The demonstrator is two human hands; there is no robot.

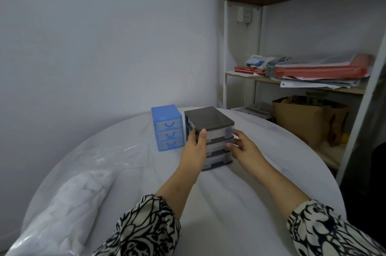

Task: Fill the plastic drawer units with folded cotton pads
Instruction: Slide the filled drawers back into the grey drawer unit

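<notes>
Both hands are on the grey unit (208, 136), one at each front corner. Left hand (193, 148) lies against the unit's left front edge, its thumb upright on the corner beside the top drawer and its fingers wrapped round the left side, so it holds the unit. Right hand (243, 147) comes in from the right; its fingertips touch the right front corner at the level of the top and middle drawers, the fingers lightly bent and a little spread. Whether they pinch a drawer front or only press against it cannot be told. Both forearms are bare, coming out of black-and-white patterned sleeves (146, 228).

That unit has a flat grey top and three clear drawers stacked one above another, all of them pushed in. Just beside it on the left, standing apart by a narrow gap, is the blue unit (167, 127), also with three clear drawers, each with a curved blue handle, all pushed in.

Both units stand toward the far side of a round table (261, 161) under a white cover. Near the left edge, close to the camera, lies a clear plastic bag (69, 199) stuffed with white pads; its loose open end trails toward the blue unit without touching it.

Beyond the table on the right is a shelf (292, 86) with papers and a red folder (319, 70), and a brown paper bag (300, 117) below it.
</notes>
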